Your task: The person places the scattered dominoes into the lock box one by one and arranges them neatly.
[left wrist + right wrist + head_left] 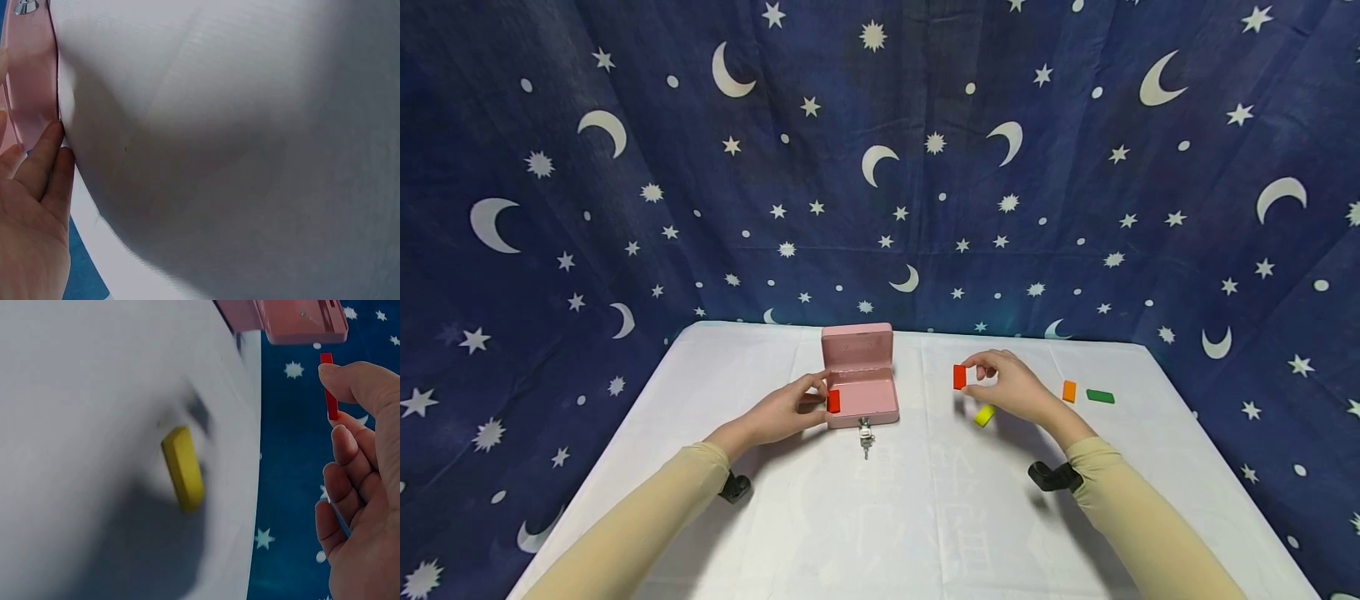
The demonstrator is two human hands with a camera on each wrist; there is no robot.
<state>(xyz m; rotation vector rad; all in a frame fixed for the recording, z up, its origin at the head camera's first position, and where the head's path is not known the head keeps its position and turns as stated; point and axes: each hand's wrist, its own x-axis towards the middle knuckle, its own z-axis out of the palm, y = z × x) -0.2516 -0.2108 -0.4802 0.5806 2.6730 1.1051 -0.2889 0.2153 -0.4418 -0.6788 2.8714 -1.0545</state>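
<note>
Sleeves (640,508) foremost, our left hand (778,412) pinched one red block (833,402), our right hand (1011,386) another (959,377), both of which we best gripped lightly.

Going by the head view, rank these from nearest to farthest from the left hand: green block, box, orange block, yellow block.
1. Box: immediately right of the left hand.
2. Yellow block: farther right, below the right hand.
3. Orange block: right of the yellow one.
4. Green block: rightmost.
</note>
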